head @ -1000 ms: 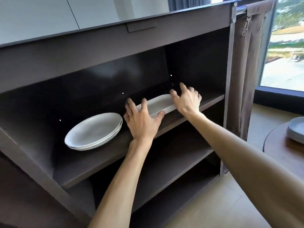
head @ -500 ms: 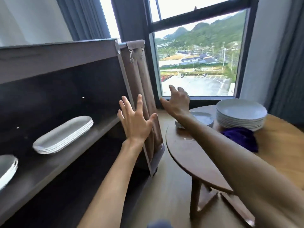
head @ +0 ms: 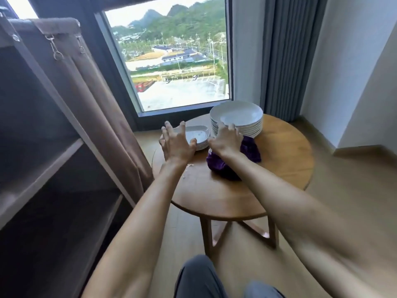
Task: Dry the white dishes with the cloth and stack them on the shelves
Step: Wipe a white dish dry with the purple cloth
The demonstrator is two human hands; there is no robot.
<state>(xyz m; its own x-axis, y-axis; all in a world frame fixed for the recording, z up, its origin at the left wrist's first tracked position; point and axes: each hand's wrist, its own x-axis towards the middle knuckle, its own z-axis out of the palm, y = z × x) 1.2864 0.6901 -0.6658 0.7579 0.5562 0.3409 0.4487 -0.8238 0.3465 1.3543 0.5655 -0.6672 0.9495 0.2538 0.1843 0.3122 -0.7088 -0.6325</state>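
A tall stack of round white plates (head: 238,117) stands at the back of a round wooden table (head: 279,160). To its left sits a lower stack of white oblong dishes (head: 198,135). A crumpled purple cloth (head: 250,150) lies in front of the round plates. My left hand (head: 177,143) hovers with fingers spread over the near edge of the oblong dishes, holding nothing. My right hand (head: 226,140) is above the cloth, fingertips at the edge of the round stack; whether it touches is unclear.
A dark shelf unit (head: 40,160) with a brown curtain (head: 92,100) stands at the left, close to the table. A window (head: 171,59) and grey drapes (head: 285,57) are behind the table. My knees (head: 199,278) show at the bottom.
I have turned from the shelf, where both hands left a stack of oblong dishes, to the table. Both hands have moved down over the dishes and the cloth.
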